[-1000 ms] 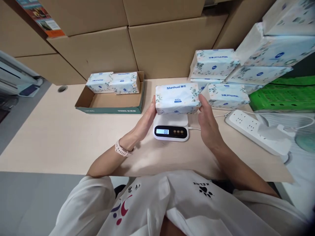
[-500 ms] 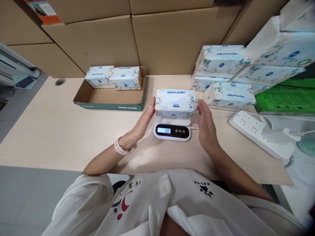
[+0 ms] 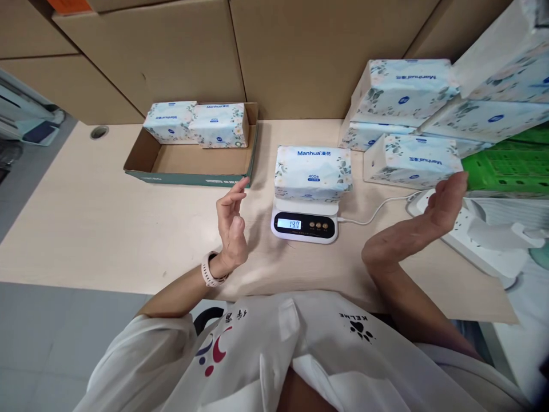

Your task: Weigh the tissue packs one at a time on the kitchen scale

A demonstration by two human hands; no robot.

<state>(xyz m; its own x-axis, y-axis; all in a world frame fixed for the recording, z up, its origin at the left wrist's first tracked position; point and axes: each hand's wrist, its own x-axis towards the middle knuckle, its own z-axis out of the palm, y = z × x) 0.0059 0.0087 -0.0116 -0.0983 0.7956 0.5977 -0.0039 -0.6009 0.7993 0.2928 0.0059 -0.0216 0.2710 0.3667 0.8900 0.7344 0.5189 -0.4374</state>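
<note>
Centrally in the frame, a boxy tissue pack [image 3: 313,173] rests on the scale [image 3: 305,223], its thin film slightly puckered and printed with pale flowers and leaves. The scale is smooth white plastic with rounded corners, a glossy dark panel, a lit display and three round buttons. Both hands stand open and apart from that pack. The left hand [image 3: 232,226], a perforated pale band [image 3: 211,270] round its wrist, is left of the scale, fingers loosely curved, near the corner of a shallow box [image 3: 180,178]; I cannot tell if its fingertips touch it. The right hand [image 3: 414,229] reaches toward the right of the frame, fingers extended close together, overlapping the glossy power strip [image 3: 484,258] in view; contact is unclear. Two more packs [image 3: 221,127] lie in the cardboard box at upper left, and a stack [image 3: 407,97] of similar blocks fills the upper right beside a green plastic crate [image 3: 510,166]. Flat brown cartons [image 3: 189,63] line the back of the pale, smooth tabletop [image 3: 107,223].
</note>
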